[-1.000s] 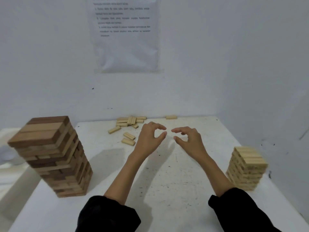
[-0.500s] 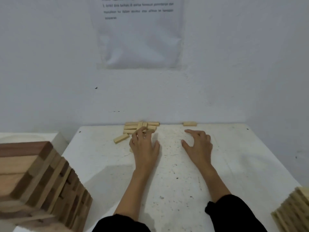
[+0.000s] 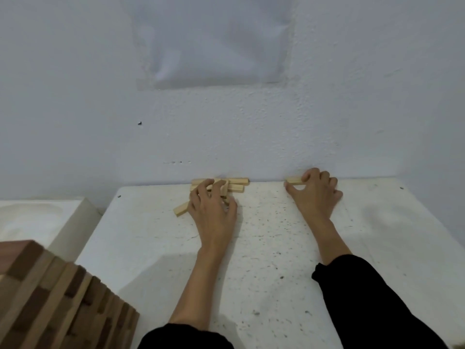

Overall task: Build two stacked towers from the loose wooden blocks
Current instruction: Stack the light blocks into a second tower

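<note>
Nearest the camera, well this side of the pile of pale loose wooden blocks (image 3: 236, 188) and off to its left, the tall tower of mixed dark and light wooden blocks (image 3: 50, 298) is standing on the white speckled table (image 3: 251, 273). I'm guessing that's the main risk: a sleeve swinging back with a load could be clipping it.

Further out, the left hand (image 3: 214, 210) is sitting right on the pile, fingers spread and curling round several blocks at once. Grabbing that many probably means some are slipping out, or the stray pale block (image 3: 181, 210) just left of the pile is getting knocked.

Right of the pile, the right hand (image 3: 314, 195) is pinching the single pale wooden block (image 3: 294, 180) by one end between thumb and forefinger. That's looking like a grip it could swivel out of. Both are lying against the white wall (image 3: 251, 134).

Containers: only a white moulded tray (image 3: 73, 210) left of the pile, too washed out to tell what it's holding.
</note>
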